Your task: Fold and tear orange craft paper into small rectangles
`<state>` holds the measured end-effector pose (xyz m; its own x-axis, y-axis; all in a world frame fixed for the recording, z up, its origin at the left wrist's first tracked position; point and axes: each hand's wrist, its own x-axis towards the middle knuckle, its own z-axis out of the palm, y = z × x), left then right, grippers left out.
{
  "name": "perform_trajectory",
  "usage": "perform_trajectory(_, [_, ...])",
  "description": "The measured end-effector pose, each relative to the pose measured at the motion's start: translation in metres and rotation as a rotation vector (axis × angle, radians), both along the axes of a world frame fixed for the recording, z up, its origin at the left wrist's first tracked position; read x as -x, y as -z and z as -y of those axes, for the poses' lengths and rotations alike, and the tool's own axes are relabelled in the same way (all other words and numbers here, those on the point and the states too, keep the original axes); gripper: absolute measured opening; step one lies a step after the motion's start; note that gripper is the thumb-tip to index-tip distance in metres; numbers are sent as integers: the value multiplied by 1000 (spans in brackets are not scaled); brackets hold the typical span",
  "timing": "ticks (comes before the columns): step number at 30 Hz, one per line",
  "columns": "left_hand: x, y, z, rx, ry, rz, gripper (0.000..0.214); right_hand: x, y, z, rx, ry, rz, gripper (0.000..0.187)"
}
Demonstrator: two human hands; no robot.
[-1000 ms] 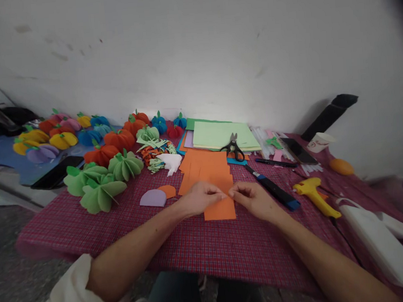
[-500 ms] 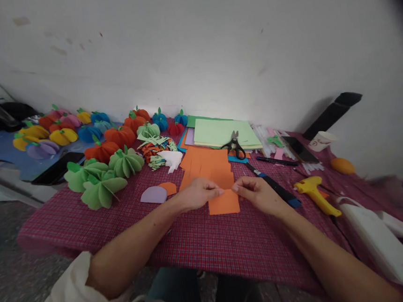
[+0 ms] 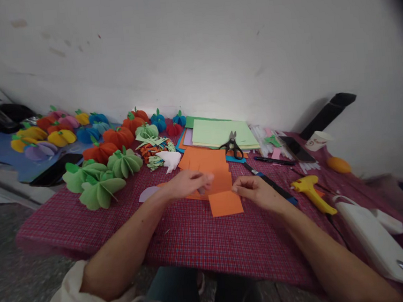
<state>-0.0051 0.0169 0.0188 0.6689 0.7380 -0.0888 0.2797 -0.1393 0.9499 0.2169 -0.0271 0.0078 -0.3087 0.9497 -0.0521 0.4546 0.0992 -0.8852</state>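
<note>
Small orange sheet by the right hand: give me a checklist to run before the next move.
1. Small orange sheet in view: ok, near edge unobstructed.
2. Right hand gripping it: cannot tell; the hand is at its far right corner.
3. Left hand on it: not ok; blurred, over the orange paper pile.
4. Blue-and-black cutter well away from the right hand: not ok; close beside it, partly hidden.
5. Scissors apart from both hands: ok.
6. Yellow glue gun apart from both hands: ok.

Facing you: one pale wall point(image 3: 193, 53), blotched upper left, brightest low centre; one counter point(image 3: 196, 248), red checked cloth covering; below you, speckled grey floor point(image 3: 17, 261).
</note>
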Motion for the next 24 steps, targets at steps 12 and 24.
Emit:
perform_trajectory(12, [-21,23,12,-153,155,-121,45,16,10,5,-12,-23,32,27])
perform_trajectory(24, [-13,24,6,-162,160,-96,43,1,10,-8,24,125,-100,30])
